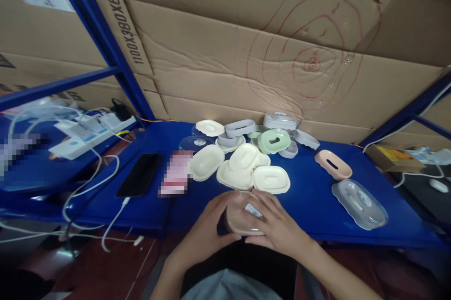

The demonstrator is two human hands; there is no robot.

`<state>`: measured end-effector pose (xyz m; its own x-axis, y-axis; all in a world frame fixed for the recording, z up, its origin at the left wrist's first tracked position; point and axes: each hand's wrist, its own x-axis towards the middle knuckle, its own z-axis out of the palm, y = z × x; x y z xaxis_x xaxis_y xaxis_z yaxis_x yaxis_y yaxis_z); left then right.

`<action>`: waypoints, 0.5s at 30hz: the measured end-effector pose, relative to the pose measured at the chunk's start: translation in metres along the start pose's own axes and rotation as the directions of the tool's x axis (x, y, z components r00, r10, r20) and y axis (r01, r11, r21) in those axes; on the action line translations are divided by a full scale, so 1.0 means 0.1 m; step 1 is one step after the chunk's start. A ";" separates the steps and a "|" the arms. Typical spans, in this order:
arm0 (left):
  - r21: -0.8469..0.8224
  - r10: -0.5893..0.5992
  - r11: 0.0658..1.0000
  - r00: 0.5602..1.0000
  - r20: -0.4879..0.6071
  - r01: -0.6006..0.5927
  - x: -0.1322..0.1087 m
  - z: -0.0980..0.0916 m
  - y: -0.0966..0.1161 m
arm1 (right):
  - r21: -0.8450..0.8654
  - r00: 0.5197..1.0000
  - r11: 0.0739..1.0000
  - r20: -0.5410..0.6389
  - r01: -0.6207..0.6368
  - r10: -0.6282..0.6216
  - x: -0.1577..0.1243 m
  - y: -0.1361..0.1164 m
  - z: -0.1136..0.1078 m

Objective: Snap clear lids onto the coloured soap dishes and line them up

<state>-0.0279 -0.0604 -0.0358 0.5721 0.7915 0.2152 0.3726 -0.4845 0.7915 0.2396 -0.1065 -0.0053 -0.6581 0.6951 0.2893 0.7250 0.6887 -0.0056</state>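
Note:
At the front edge of the blue table, a pinkish soap box [237, 215] with a clear lid and a small white label sits between my hands. My left hand [206, 227] wraps round its left side, thumb at the near edge. Fingers of my right hand [282, 225] lie over its top and right side, partly hiding it. Just beyond it are several cream oval trays [271, 179], some overlapping. Behind these, a green soap dish part [275, 141] and grey ones [240, 128] lie piled with clear lids [280, 120].
On the right lie a peach slotted tray [333, 164] and a clear lid [359, 203]. A black phone [139, 175] with a white cable is at the left, beside a blurred-out pink item [176, 173]. A power strip [91, 138] stands farther left. Cardboard [211, 55] walls the back.

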 end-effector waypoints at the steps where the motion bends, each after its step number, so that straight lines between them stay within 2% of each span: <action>1: 0.002 0.007 1.000 1.000 0.003 -0.007 0.00 0.00 0.01 | -0.001 1.000 1.000 0.009 0.006 -0.006 -0.02 0.00 0.00; 4: 0.019 0.035 0.999 0.999 0.001 -0.035 -0.02 0.01 0.03 | -0.003 1.000 1.000 0.009 0.005 -0.005 -0.07 -0.03 0.03; 7: 0.041 0.049 0.998 0.999 0.013 -0.050 -0.03 0.01 0.06 | -0.011 0.998 1.000 -0.065 0.007 -0.008 -0.13 -0.05 0.04; 9: 0.046 0.034 0.998 0.999 -0.002 -0.033 -0.04 -0.01 0.09 | -0.011 0.989 1.000 -0.145 -0.027 0.025 -0.24 0.01 -0.06; 11: 0.054 0.001 0.999 0.999 -0.048 0.001 -0.03 -0.04 0.11 | -0.012 0.960 0.989 -0.241 -0.150 0.143 -0.44 0.21 -0.27; 13: 0.093 -0.017 0.995 0.994 -0.112 0.027 0.00 -0.06 0.11 | -0.030 0.868 0.931 -0.373 -0.364 0.327 -0.79 0.58 -0.57; 14: 0.130 -0.008 0.991 0.989 -0.147 0.027 0.02 -0.07 0.10 | -0.050 0.791 0.882 -0.468 -0.468 0.393 -1.00 0.81 -0.73; 15: 0.177 0.013 0.984 0.984 -0.177 0.019 0.05 -0.07 0.08 | -0.064 0.677 0.801 -0.576 -0.596 0.458 -1.24 1.07 -0.88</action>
<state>-0.0267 -0.0576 -0.0244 0.4385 0.8387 0.3229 0.5072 -0.5275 0.6816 0.4166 -0.1373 0.0421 0.0037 0.6670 0.7451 0.9855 0.1240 -0.1158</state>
